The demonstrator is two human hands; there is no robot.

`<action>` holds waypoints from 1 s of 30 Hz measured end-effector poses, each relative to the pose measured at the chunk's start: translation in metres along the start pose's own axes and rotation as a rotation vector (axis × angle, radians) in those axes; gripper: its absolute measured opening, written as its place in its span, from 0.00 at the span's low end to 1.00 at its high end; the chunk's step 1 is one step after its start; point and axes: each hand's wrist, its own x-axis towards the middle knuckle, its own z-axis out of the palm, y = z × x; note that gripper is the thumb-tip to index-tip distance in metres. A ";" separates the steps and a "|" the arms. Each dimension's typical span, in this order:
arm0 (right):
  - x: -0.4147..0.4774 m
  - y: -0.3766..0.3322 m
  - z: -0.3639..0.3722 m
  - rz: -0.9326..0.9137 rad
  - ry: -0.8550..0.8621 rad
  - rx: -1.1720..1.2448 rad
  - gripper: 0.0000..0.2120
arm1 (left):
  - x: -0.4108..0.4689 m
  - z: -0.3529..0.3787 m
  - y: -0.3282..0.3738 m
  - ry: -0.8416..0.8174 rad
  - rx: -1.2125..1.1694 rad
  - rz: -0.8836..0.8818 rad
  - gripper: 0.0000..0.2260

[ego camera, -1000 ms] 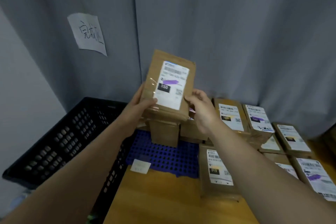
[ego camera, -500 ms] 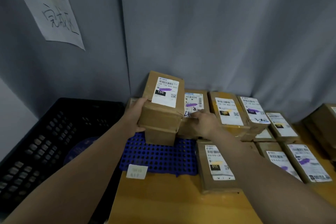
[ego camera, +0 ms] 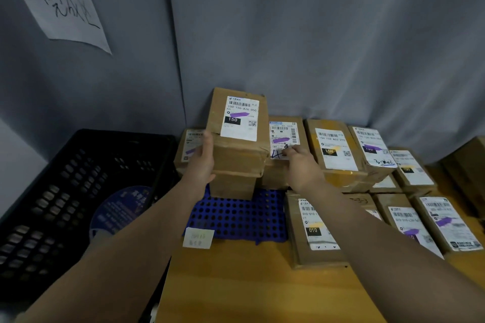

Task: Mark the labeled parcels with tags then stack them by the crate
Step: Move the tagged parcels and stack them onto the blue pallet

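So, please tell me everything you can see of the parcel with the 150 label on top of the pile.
The parcel is a brown cardboard box, creased, lying slightly tilted on another box that stands on the blue mat. Its white label faces up: barcode, purple stroke, black field reading 150, QR code. The left hand holds its left side; the right hand rests on the neighbouring parcel.

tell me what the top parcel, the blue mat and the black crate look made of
The parcel looks like brown cardboard, matte, with creased edges and a white paper label. The blue mat is probably moulded plastic: a regular grid of holes. The black crate is likely rigid plastic, with slotted walls.
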 end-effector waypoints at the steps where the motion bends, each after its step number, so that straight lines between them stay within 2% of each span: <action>1: -0.001 0.000 0.000 0.001 0.000 0.001 0.27 | -0.001 0.000 -0.004 -0.002 0.013 0.030 0.35; 6: -0.002 0.000 -0.002 -0.023 0.002 -0.007 0.26 | 0.001 -0.007 -0.014 -0.027 0.085 0.090 0.54; 7: -0.004 0.000 -0.002 -0.038 0.014 0.001 0.25 | 0.002 -0.008 -0.015 -0.024 0.079 0.106 0.55; 9: -0.009 0.002 -0.002 -0.071 0.063 0.032 0.24 | 0.004 -0.010 -0.018 -0.010 0.064 0.133 0.50; 12: -0.019 0.007 0.001 -0.149 0.158 0.061 0.20 | 0.003 -0.011 -0.026 0.036 0.005 0.167 0.34; 15: -0.031 0.017 0.004 -0.220 0.193 0.065 0.16 | -0.005 -0.004 -0.037 0.115 -0.055 0.187 0.26; 19: -0.045 0.038 0.004 -0.240 0.208 0.128 0.14 | -0.020 0.014 -0.054 0.292 0.023 0.152 0.30; 21: -0.052 0.052 0.000 -0.249 0.216 0.154 0.14 | -0.029 0.030 -0.063 0.330 0.043 0.125 0.33; 23: -0.057 0.070 -0.007 -0.249 0.233 0.171 0.13 | -0.040 0.052 -0.070 0.352 0.019 0.125 0.32; 27: -0.065 0.120 -0.027 -0.235 0.271 0.204 0.11 | -0.058 0.109 -0.081 0.272 0.021 0.107 0.28; 30: -0.068 0.166 -0.036 -0.150 0.296 0.297 0.06 | -0.069 0.158 -0.083 0.180 0.037 0.044 0.24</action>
